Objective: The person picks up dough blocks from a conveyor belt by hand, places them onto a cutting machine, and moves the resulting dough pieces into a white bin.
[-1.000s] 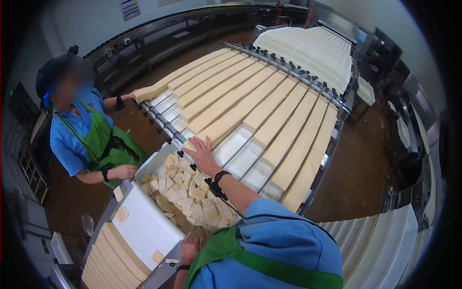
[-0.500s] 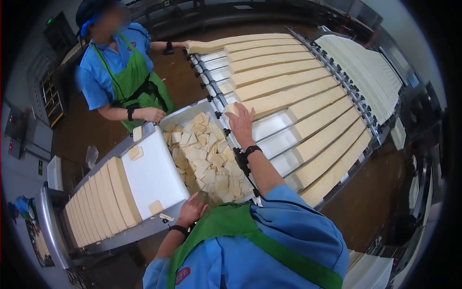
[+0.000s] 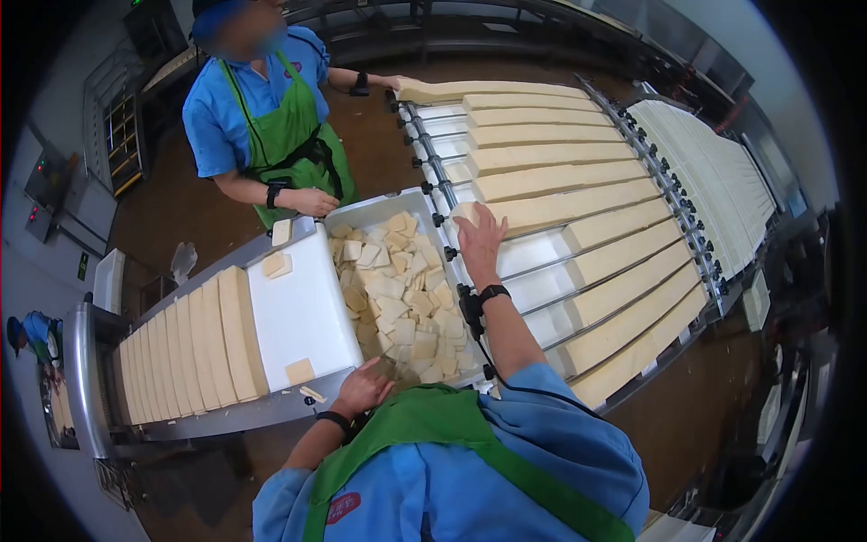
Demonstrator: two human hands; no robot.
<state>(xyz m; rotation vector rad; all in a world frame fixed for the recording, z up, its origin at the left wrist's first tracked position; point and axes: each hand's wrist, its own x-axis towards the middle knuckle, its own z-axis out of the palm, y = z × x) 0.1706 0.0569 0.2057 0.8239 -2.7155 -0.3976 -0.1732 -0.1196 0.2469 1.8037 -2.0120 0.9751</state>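
Observation:
My right hand (image 3: 481,237) is closed over the near end of a long row of thin square dough sheets (image 3: 569,206), stacked on edge between metal rods. Its fingers curl around the row's end. Low at the near edge of the bin, my left hand (image 3: 364,387) has its fingers apart and loosely bent, with nothing visible in them. Between my hands the white bin (image 3: 423,206) holds a heap of loose dough squares (image 3: 397,298). More long rows (image 3: 551,160) lie side by side on the rack at right.
Across from me stands a co-worker (image 3: 280,126) with one hand at the farthest row and the other near the bin's corner. At left, a conveyor with a white surface (image 3: 298,303) carries several long rows (image 3: 203,343) and a few loose squares (image 3: 299,371).
The camera view has shifted, so the rack and co-worker appear farther right and lower. My right hand stays at the row's end, and my left hand stays beside the bin.

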